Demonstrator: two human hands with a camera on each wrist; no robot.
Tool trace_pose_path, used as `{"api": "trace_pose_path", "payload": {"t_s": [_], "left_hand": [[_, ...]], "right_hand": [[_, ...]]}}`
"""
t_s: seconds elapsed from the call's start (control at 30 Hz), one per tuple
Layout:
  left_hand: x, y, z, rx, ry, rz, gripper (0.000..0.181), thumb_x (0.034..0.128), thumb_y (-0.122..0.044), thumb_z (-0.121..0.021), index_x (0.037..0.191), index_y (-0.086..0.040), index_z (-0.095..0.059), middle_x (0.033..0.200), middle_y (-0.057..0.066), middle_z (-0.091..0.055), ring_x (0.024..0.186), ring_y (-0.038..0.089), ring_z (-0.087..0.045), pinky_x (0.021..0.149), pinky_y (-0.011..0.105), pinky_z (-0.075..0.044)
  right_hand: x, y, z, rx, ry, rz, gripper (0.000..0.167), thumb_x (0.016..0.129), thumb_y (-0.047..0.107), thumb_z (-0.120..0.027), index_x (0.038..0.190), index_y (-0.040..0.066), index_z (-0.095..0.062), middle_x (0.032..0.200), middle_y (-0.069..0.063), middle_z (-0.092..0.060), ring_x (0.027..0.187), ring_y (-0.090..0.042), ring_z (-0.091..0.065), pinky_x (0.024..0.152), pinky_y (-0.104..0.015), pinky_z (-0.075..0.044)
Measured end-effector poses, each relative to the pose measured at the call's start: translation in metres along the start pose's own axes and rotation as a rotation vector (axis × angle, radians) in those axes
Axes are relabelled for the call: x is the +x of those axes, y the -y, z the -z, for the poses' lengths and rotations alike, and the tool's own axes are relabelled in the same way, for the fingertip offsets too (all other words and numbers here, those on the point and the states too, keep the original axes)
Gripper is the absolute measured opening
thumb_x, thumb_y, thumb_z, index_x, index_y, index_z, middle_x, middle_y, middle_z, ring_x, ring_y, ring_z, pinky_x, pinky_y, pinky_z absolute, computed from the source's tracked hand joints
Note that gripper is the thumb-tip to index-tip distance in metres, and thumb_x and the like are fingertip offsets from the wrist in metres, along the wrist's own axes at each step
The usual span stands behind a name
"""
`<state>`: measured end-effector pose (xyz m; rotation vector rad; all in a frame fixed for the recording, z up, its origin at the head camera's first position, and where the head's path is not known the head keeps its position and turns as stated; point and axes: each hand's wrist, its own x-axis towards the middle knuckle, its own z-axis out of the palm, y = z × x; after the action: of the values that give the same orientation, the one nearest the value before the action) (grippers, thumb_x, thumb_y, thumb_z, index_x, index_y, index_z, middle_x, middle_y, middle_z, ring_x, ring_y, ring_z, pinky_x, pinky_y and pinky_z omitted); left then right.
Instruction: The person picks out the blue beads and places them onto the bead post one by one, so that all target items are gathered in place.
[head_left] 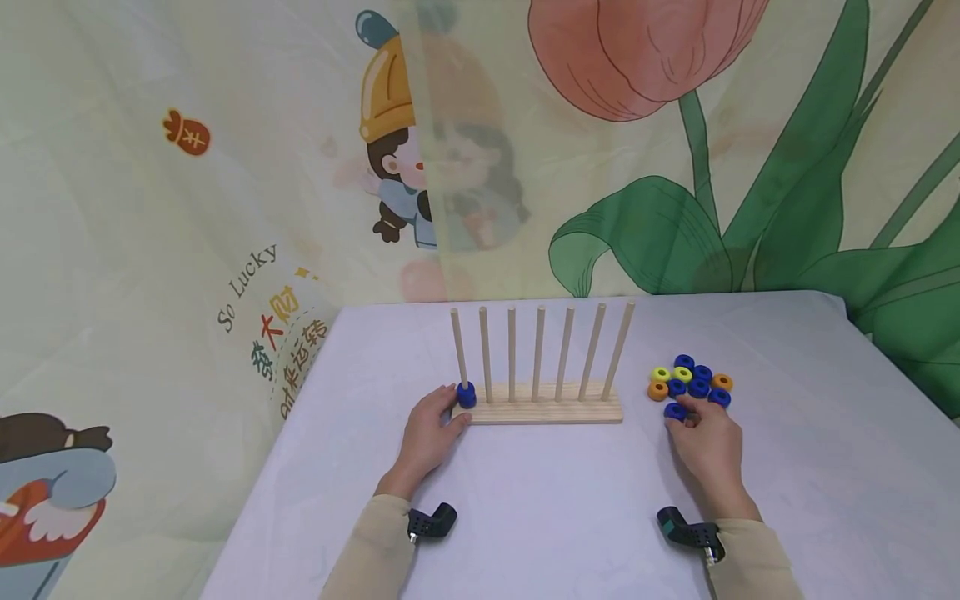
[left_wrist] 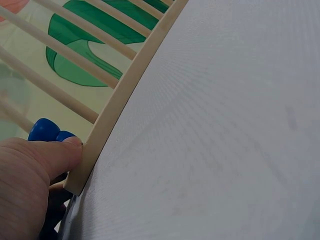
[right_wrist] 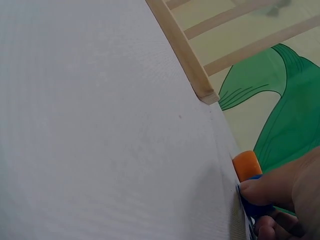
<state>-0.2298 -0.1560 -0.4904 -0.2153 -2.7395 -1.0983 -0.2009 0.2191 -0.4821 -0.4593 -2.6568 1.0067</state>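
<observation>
A wooden peg rack (head_left: 547,412) with several upright pegs stands on the table. Two blue beads (head_left: 467,396) are stacked at the bottom of its leftmost peg. My left hand (head_left: 429,433) grips the left end of the rack's base, its thumb beside the blue beads in the left wrist view. On the right, my right hand (head_left: 708,442) pinches a blue bead (head_left: 675,412) between thumb and fingers, at the near edge of a group of loose beads. An orange bead (right_wrist: 246,165) shows just beyond that bead in the right wrist view. Some right fingertips are hidden.
The loose group holds blue beads (head_left: 699,388), yellow beads (head_left: 682,375) and orange beads (head_left: 722,382), lying close together right of the rack. A white cloth covers the table (head_left: 555,508). Behind it hangs a printed curtain (head_left: 300,125).
</observation>
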Motion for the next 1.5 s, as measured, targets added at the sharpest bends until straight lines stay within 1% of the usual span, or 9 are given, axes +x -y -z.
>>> {"api": "trace_pose_path", "payload": {"t_s": [0.13, 0.23, 0.37, 0.53, 0.83, 1.1, 1.27, 1.4, 1.5], "left_hand": [[0.001, 0.0, -0.001, -0.006, 0.003, 0.006, 0.05, 0.0893, -0.021, -0.071, 0.132, 0.001, -0.058, 0.139, 0.017, -0.055, 0.135, 0.035, -0.044, 0.113, 0.053, -0.032], [0.002, -0.001, -0.001, -0.011, 0.005, 0.013, 0.05, 0.0899, -0.021, -0.07, 0.133, 0.001, -0.057, 0.14, 0.017, -0.054, 0.135, 0.036, -0.043, 0.113, 0.053, -0.031], [0.004, -0.002, -0.002, -0.009, 0.005, 0.012, 0.05, 0.0902, -0.021, -0.07, 0.133, 0.0, -0.057, 0.14, 0.017, -0.054, 0.135, 0.036, -0.043, 0.113, 0.053, -0.031], [0.004, -0.002, -0.003, -0.014, 0.006, 0.005, 0.049, 0.0896, -0.02, -0.07, 0.133, 0.001, -0.058, 0.139, 0.018, -0.054, 0.135, 0.037, -0.043, 0.113, 0.054, -0.031], [0.005, -0.005, -0.004, -0.013, 0.014, 0.034, 0.051, 0.09, -0.021, -0.07, 0.134, 0.0, -0.057, 0.141, 0.017, -0.053, 0.136, 0.036, -0.042, 0.114, 0.054, -0.029], [0.006, -0.007, -0.005, -0.004, 0.011, 0.019, 0.05, 0.0903, -0.02, -0.07, 0.133, 0.001, -0.057, 0.14, 0.017, -0.054, 0.135, 0.036, -0.043, 0.113, 0.054, -0.031], [0.007, -0.005, -0.006, -0.008, 0.009, 0.027, 0.05, 0.0906, -0.021, -0.07, 0.134, 0.0, -0.056, 0.141, 0.017, -0.053, 0.136, 0.036, -0.042, 0.113, 0.054, -0.03], [0.006, -0.004, -0.006, -0.013, 0.001, 0.038, 0.051, 0.0904, -0.021, -0.07, 0.135, 0.0, -0.056, 0.141, 0.018, -0.053, 0.136, 0.036, -0.042, 0.113, 0.054, -0.03], [0.007, -0.005, -0.005, -0.017, -0.002, 0.035, 0.051, 0.0902, -0.021, -0.07, 0.135, 0.0, -0.056, 0.14, 0.018, -0.053, 0.136, 0.037, -0.042, 0.113, 0.054, -0.03]], "right_hand": [[0.0, 0.0, 0.001, -0.017, 0.034, 0.029, 0.038, 0.088, 0.004, -0.069, 0.123, -0.008, -0.061, 0.105, -0.026, -0.061, 0.085, -0.033, -0.051, 0.075, -0.045, -0.05], [0.0, 0.0, 0.002, -0.018, 0.031, 0.039, 0.037, 0.088, 0.008, -0.07, 0.121, -0.006, -0.062, 0.103, -0.025, -0.062, 0.082, -0.031, -0.052, 0.069, -0.039, -0.048], [0.002, 0.001, 0.001, 0.01, 0.019, 0.012, 0.038, 0.088, 0.014, -0.071, 0.121, -0.004, -0.061, 0.101, -0.023, -0.064, 0.08, -0.03, -0.054, 0.062, -0.033, -0.041], [0.002, 0.003, -0.001, 0.063, 0.021, -0.019, 0.039, 0.09, 0.017, -0.07, 0.123, 0.0, -0.058, 0.114, -0.024, -0.062, 0.089, -0.033, -0.059, 0.07, -0.035, -0.047], [0.001, 0.01, -0.011, 0.105, 0.036, 0.04, 0.039, 0.091, 0.019, -0.069, 0.125, 0.003, -0.061, 0.113, -0.021, -0.063, 0.089, -0.029, -0.061, 0.066, -0.025, -0.048], [-0.004, 0.021, -0.015, 0.148, 0.063, 0.056, 0.046, 0.091, 0.02, -0.069, 0.132, 0.004, -0.057, 0.115, -0.021, -0.064, 0.088, -0.027, -0.06, 0.064, -0.019, -0.047], [-0.008, 0.031, -0.023, 0.2, 0.108, 0.026, 0.044, 0.092, 0.022, -0.069, 0.13, 0.005, -0.056, 0.112, -0.017, -0.063, 0.086, -0.024, -0.056, 0.059, -0.017, -0.046], [-0.011, 0.039, -0.031, 0.252, 0.161, 0.035, 0.038, 0.091, 0.023, -0.07, 0.123, 0.006, -0.059, 0.106, -0.012, -0.064, 0.082, -0.022, -0.054, 0.055, -0.019, -0.046], [-0.013, 0.045, -0.035, 0.297, 0.204, 0.037, 0.037, 0.09, 0.023, -0.071, 0.122, 0.007, -0.06, 0.106, -0.011, -0.064, 0.082, -0.021, -0.054, 0.056, -0.019, -0.048]]}}
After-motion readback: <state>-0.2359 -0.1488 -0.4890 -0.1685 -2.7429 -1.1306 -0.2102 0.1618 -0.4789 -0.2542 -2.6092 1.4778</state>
